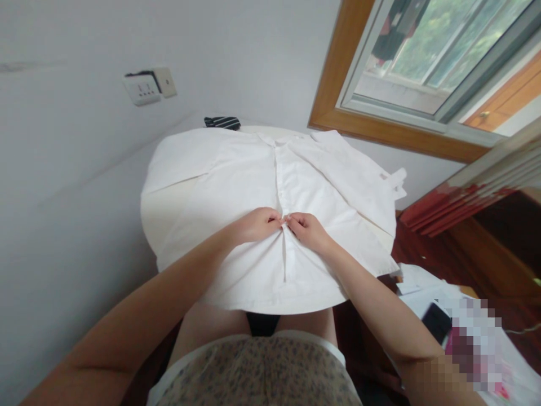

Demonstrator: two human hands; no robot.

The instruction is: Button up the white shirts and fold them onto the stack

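A white shirt [236, 180] lies spread front side up over a round pale table [169, 211], its collar toward the wall and its hem hanging over the near edge. My left hand [262, 223] pinches the front opening from the left, below the middle of the shirt. Opposite it, my right hand [305, 226] pinches the other edge of the opening, fingertips meeting those of the left. The cloth puckers in folds around both hands. Whether a button sits between the fingertips is too small to make out.
A black striped cloth [222, 122] rests at the table's far edge by the wall. Wall sockets [146, 89] are at upper left, a wood-framed window [406, 132] at upper right. Lower right, a dark phone [437, 322] lies on a white-covered surface. A red-and-white curtain [456, 194] hangs at right.
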